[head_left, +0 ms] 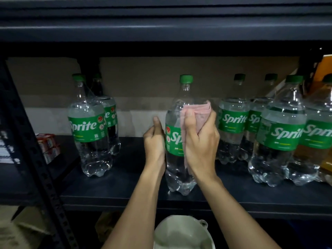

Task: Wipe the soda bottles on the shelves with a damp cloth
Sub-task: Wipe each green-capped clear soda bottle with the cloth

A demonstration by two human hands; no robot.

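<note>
A clear Sprite bottle (177, 169) with a green cap stands upright near the front of the dark shelf (125, 193). My left hand (154, 141) grips its left side at the label. My right hand (200, 141) holds a folded pink cloth (199, 109) against the bottle's right shoulder and label. Two more Sprite bottles (89, 126) stand to the left. Several Sprite bottles (280, 137) are grouped on the right.
A white bowl (181, 234) sits below the shelf between my forearms. A perforated metal upright (36, 159) runs down the left side, with small red packs (47, 144) behind it. An upper shelf (161, 31) hangs close above the bottle caps. Orange packaging (323, 69) is at far right.
</note>
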